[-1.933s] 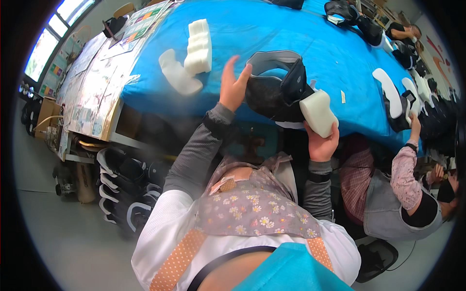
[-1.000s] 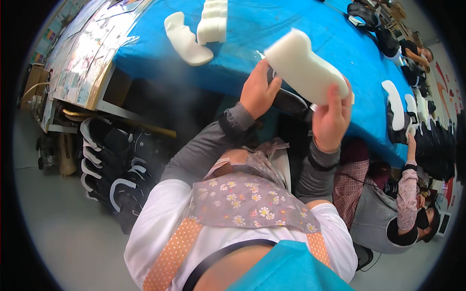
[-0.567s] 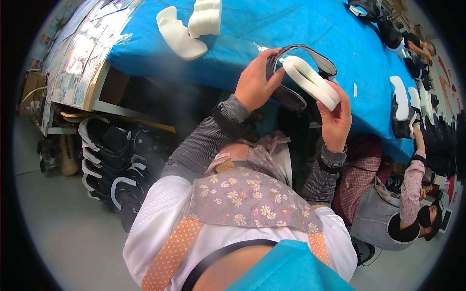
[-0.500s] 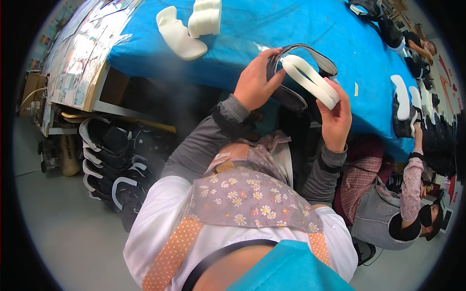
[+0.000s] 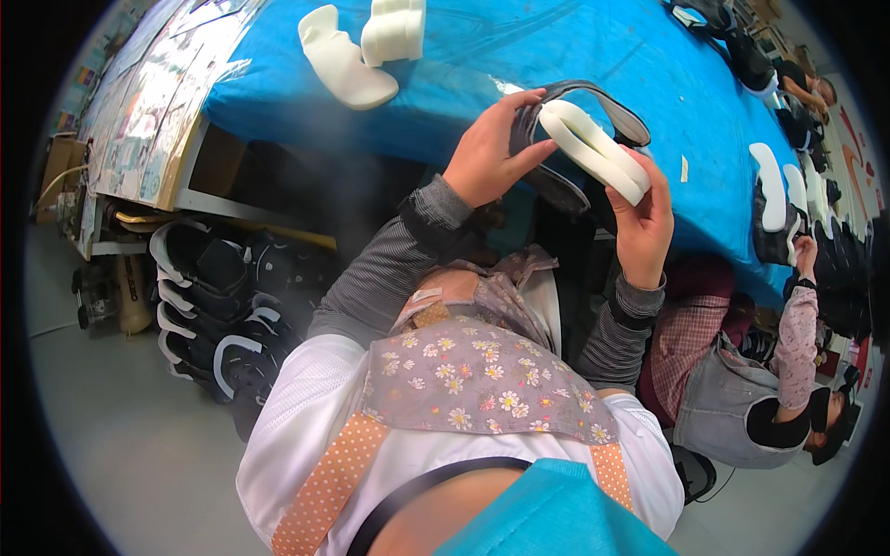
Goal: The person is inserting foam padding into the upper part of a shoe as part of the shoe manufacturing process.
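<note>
1. The left hand (image 5: 482, 157) grips the near edge of a dark shoe upper (image 5: 565, 139), fingers (image 5: 519, 157) curled around its rim.
2. The right hand (image 5: 644, 227) clasps a white foam insert (image 5: 593, 153), which sits pressed into the opening of the shoe upper.
3. Both are held up just above the near edge of the blue table (image 5: 519, 46).
4. Two more white foam pieces (image 5: 362, 46) lie farther back on the table.
5. Dark shoes (image 5: 213, 306) are stacked under the table on the left.
6. Another person (image 5: 751, 389) sits to the right.
</note>
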The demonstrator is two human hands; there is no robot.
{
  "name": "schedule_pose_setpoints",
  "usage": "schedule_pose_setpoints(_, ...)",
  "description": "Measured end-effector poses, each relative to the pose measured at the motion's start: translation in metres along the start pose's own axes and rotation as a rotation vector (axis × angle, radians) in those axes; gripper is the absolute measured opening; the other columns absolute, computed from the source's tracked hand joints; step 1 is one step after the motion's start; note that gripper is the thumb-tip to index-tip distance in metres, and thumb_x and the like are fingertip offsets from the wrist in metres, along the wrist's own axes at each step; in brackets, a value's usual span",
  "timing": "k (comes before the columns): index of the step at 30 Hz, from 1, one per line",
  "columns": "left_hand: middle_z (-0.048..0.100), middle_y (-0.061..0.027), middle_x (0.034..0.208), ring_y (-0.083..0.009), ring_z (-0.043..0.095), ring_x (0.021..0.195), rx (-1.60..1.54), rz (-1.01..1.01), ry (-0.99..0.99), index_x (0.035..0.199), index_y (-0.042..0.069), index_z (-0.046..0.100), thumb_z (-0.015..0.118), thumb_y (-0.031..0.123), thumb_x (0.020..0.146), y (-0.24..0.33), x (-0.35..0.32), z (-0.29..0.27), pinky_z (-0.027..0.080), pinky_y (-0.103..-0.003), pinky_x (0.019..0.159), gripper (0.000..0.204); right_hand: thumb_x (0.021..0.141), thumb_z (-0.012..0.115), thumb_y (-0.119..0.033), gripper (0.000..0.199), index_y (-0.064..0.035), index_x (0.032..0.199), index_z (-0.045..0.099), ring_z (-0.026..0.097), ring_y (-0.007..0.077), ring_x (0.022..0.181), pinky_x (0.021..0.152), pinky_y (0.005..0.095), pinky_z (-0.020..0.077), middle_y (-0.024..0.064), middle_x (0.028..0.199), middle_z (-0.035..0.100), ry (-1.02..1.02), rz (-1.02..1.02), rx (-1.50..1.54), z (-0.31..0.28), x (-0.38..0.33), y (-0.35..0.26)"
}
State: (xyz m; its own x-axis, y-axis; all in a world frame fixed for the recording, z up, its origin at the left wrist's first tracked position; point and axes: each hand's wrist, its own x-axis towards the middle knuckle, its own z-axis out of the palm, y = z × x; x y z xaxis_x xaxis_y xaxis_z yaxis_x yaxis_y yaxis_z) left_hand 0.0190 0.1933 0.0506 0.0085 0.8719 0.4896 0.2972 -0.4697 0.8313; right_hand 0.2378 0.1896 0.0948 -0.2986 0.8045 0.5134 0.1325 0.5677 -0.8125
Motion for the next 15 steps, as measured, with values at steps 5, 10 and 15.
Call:
schedule_pose_setpoints(5, 0.045, -0.0179, 0.135, -0.0295, 0.047, 0.124, -0.01, 0.011, -0.007, 0.129, -0.002, 0.035, 0.066, 0.024, 0.088, -0.0025, -0.0009, -0.0003, 0.039, -0.036, 0.102, 0.057, 0.086, 0.066, -0.005, 0.04, -0.0019, 0.123, 0.051, 0.055, 0.0193, 0.109, 0.094, 0.0309, 0.0436, 0.0104, 0.121, 0.057, 0.002, -0.013, -0.022, -0.0004, -0.0005, 0.0)
schedule_pose_setpoints(10, 0.046, -0.0174, 0.133, -0.0286, 0.049, 0.122, 0.003, 0.006, -0.004, 0.128, -0.002, 0.035, 0.066, 0.025, 0.087, -0.0027, -0.0011, 0.0002, 0.039, -0.037, 0.102, 0.058, 0.085, 0.065, -0.003, 0.041, -0.0017, 0.123, 0.051, 0.055, 0.0198, 0.109, 0.094, 0.0313, 0.0437, 0.0109, 0.121, 0.057, -0.002, -0.018, -0.015, -0.001, -0.0002, -0.001)
schedule_pose_setpoints(15, 0.047, -0.0171, 0.132, -0.026, 0.049, 0.12, -0.017, 0.0, 0.007, 0.128, -0.002, 0.036, 0.067, 0.025, 0.087, -0.0006, 0.0012, 0.0017, 0.037, -0.038, 0.104, 0.058, 0.086, 0.064, -0.001, 0.04, -0.0013, 0.123, 0.05, 0.055, 0.0201, 0.109, 0.093, 0.0315, 0.0443, 0.0109, 0.121, 0.057, 0.029, 0.01, -0.021, -0.0054, -0.0018, 0.0003)
